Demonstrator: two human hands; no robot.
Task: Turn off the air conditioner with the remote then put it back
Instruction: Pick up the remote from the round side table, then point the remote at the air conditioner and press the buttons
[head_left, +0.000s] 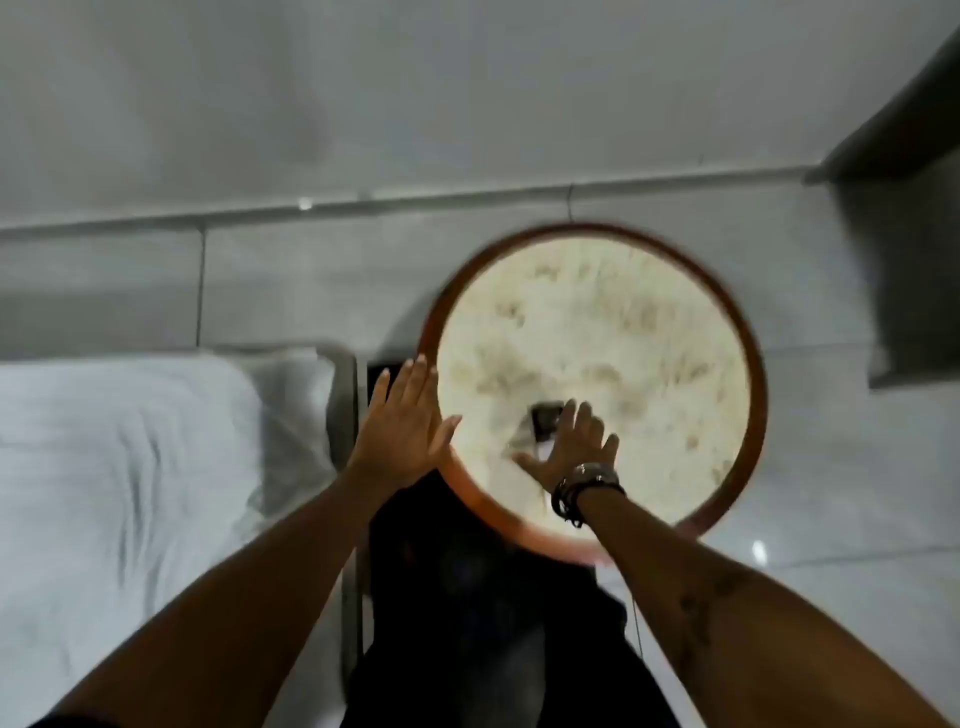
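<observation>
The frame is blurred by motion. A white remote with a dark display end (544, 423) lies on the cream marbled top of a round table with a brown rim (756, 364), near its front-left side. My right hand (571, 452), with bracelets on the wrist, is spread flat over the remote's near end, fingers apart and thumb pointing left. The palm hides part of the remote. My left hand (405, 431) is open with straight fingers and hovers at the table's left edge, holding nothing.
A bed with white sheets and a pillow (130, 467) fills the left side, its frame close to the table. My dark trousers (467, 623) are below the table. Grey tiled floor surrounds it. A dark piece of furniture (904, 130) stands at the upper right.
</observation>
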